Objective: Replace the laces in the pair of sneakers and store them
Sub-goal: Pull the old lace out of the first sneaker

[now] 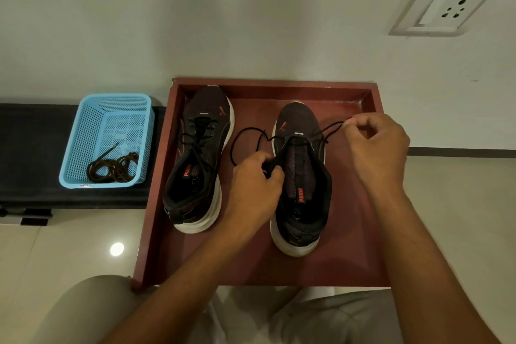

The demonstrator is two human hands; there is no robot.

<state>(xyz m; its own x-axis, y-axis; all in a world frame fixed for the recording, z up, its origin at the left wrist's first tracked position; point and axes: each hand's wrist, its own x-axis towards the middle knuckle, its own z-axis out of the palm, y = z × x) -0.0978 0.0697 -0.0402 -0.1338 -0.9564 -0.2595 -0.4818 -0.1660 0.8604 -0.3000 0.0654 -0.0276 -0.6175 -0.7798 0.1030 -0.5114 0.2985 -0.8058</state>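
In a red tray [363, 246] on the floor, the right sneaker [301, 176] sits between the hands: the left hand [255, 184] grips its left collar, while the right hand [374, 145] pinches an end of the black lace [329, 130] out to the far right. The laced left sneaker [199, 159] lies beside it, and a blue basket [83, 131] farther left holds a coiled lace [114, 167].

Sneakers [300, 176] in tray [371, 232]; basket [83, 148] left.

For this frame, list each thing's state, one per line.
Left sneaker: laced, in tray.
Right sneaker: lace through front eyelets only.
Black lace: both ends held.
Left hand: grips lace.
Right hand: pinches lace end.
Blue basket: holds coiled laces.
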